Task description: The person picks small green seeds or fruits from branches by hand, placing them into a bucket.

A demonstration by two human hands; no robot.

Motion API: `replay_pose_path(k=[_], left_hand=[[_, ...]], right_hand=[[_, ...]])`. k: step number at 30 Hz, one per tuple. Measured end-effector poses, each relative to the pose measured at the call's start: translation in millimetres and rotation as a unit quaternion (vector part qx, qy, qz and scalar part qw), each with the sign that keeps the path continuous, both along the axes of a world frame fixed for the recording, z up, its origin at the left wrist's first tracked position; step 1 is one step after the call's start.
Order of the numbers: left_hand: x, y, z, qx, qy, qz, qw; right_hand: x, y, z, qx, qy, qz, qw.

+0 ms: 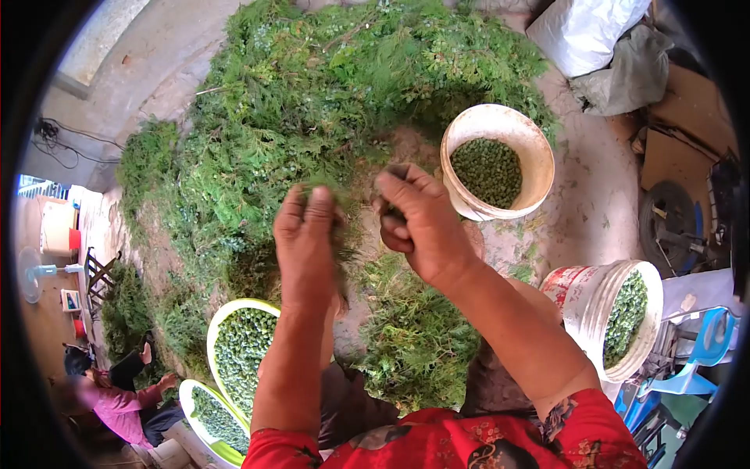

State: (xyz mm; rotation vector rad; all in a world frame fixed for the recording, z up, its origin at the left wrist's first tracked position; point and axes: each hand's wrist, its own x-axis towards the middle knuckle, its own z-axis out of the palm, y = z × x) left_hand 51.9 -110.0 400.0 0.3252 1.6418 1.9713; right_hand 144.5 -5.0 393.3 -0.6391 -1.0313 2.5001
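Note:
My left hand is closed, thumb pressed to the fingers, above the middle of the floor. A blurred green sprig shows at its fingertips. My right hand is curled shut just to the right, apart from the left one. Whatever lies inside its fingers is hidden. Beyond both hands spreads a large heap of leafy evergreen branches with small bluish-green cones among them. A white bucket, partly filled with green cones, stands beside my right hand. Below the hands lies a smaller pile of sprigs.
Two yellow-green rimmed containers of cones stand at lower left, near a seated person in pink. Another white bucket of cones is at right, near a blue plastic item. White sacks lie at upper right.

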Motion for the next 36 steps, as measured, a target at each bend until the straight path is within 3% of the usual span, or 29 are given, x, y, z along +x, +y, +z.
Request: replay_pose_path(k=[2, 5, 7, 13, 15, 16, 21, 25, 27, 28, 29, 32, 33, 34, 35, 36], left_hand=[[-11, -6, 3, -0.002, 0.002, 0.004, 1.0], [-7, -2, 8, -0.006, -0.036, -0.009, 0.999], [-1, -2, 6, -0.043, -0.011, -0.089, 0.995], [12, 6, 11, -0.032, -0.024, -0.111, 0.993], [11, 5, 11, -0.037, -0.107, -0.097, 0.989], [6, 5, 5, 0.013, -0.135, -0.114, 0.984], [2, 3, 2, -0.03, -0.152, -0.105, 0.982], [-3, 4, -11, 0.039, -0.23, -0.162, 0.959], [-1, 6, -10, 0.064, -0.264, -0.155, 0.95], [-3, 5, -13, 0.042, -0.271, -0.155, 0.949], [-6, 4, -18, 0.042, -0.268, -0.151, 0.951], [1, 4, -48, 0.038, -0.271, -0.232, 0.934], [12, 2, -65, -0.065, -0.233, -0.302, 0.922], [23, -1, -87, -0.167, -0.192, -0.369, 0.894], [38, -9, -123, -0.339, -0.013, -0.456, 0.823], [44, -13, -169, -0.392, 0.133, -0.616, 0.67]], right_hand=[[2, 10, -1, -0.149, 0.069, -0.027, 0.986], [3, 11, 4, -0.166, 0.053, -0.019, 0.984], [3, 8, 3, -0.165, 0.052, -0.012, 0.985], [4, 2, -1, -0.141, 0.036, -0.004, 0.989], [8, 8, -10, -0.21, 0.121, 0.028, 0.97], [9, 11, -7, -0.209, 0.118, 0.025, 0.97], [13, 26, 13, -0.278, 0.061, -0.093, 0.954], [31, 74, -15, -0.287, 0.175, -0.049, 0.941], [52, 124, -28, -0.179, 0.171, -0.025, 0.969], [49, 119, -8, 0.002, -0.095, -0.164, 0.982], [50, 114, 14, 0.184, -0.35, -0.287, 0.873], [79, 119, 26, 0.272, -0.315, -0.252, 0.874], [91, 119, 24, 0.31, -0.298, -0.228, 0.873], [102, 117, 21, 0.345, -0.279, -0.205, 0.872], [105, 118, 20, 0.384, -0.253, -0.186, 0.868], [107, 108, 16, 0.327, -0.21, -0.138, 0.911]])
